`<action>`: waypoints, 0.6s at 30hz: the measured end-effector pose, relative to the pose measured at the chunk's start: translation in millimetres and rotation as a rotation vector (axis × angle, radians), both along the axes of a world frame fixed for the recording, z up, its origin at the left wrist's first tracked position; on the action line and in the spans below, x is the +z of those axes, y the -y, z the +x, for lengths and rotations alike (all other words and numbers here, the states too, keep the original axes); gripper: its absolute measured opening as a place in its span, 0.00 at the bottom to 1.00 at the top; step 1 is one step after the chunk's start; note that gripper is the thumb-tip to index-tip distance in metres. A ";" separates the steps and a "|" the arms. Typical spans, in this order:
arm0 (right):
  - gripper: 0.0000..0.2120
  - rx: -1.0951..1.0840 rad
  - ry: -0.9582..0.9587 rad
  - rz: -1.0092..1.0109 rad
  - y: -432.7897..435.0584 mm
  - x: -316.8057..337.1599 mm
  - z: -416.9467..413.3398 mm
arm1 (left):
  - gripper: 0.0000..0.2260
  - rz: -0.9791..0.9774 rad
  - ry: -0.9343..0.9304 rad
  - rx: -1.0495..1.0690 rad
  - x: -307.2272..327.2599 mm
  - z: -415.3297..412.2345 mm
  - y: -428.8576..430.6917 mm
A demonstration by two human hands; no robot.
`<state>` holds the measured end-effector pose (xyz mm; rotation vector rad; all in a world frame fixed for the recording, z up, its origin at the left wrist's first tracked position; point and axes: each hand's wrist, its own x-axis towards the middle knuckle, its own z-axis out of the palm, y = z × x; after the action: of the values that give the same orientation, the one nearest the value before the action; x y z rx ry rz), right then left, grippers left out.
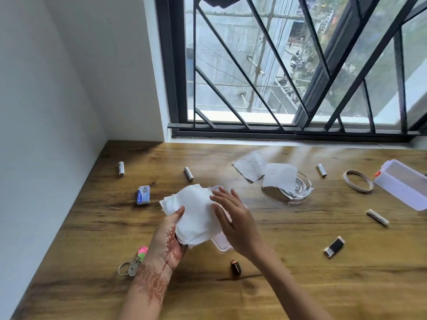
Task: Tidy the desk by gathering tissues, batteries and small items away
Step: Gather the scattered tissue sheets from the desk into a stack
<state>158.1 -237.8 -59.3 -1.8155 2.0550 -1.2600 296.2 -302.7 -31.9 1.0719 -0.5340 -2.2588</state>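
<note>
Pinching the tissues, the left hand holds them under the straight fingers of the right hand.

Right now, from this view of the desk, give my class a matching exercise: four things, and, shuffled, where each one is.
Things: 1 tissue stack; 2 glass dish; 3 keyring; 4 tape ring.
Places: A beside the white box; B partly under a loose tissue; C held in the left hand; D near that hand's wrist.
Pairs: 1-C; 2-B; 3-D; 4-A.
</note>
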 end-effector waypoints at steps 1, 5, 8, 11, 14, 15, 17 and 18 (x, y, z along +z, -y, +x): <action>0.21 -0.066 -0.029 0.032 4.3 -3.3 -13.8 | 0.06 -0.008 0.025 0.004 -0.6 -1.7 1.4; 0.15 -0.299 -0.178 0.232 26.3 -22.9 -76.7 | 0.06 -0.032 0.011 -0.001 -6.6 -2.8 7.6; 0.16 -0.370 -0.348 0.393 40.0 -31.9 -112.7 | 0.06 -0.060 -0.005 -0.032 -10.8 -3.5 9.2; 0.14 -0.382 -0.479 0.491 51.8 -36.7 -130.9 | 0.06 -0.077 -0.006 -0.022 -10.7 -8.5 11.6; 0.11 -0.439 -0.486 0.480 59.1 -46.0 -138.5 | 0.07 -0.052 -0.016 0.031 -13.0 -12.1 13.5; 0.11 -0.454 -0.478 0.449 60.1 -49.1 -140.1 | 0.07 -0.049 -0.017 0.043 -14.2 -13.4 13.5; 0.11 -0.453 -0.461 0.395 61.2 -53.3 -143.8 | 0.07 -0.039 -0.018 0.055 -13.9 -17.5 11.8; 0.11 -0.442 -0.453 0.379 61.3 -53.9 -145.7 | 0.07 -0.035 -0.018 0.060 -12.7 -19.8 10.3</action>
<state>12.4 -299.2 -113.2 -1.6271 2.8147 -0.4710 276.3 -313.1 -44.6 1.0363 -0.5252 -2.1969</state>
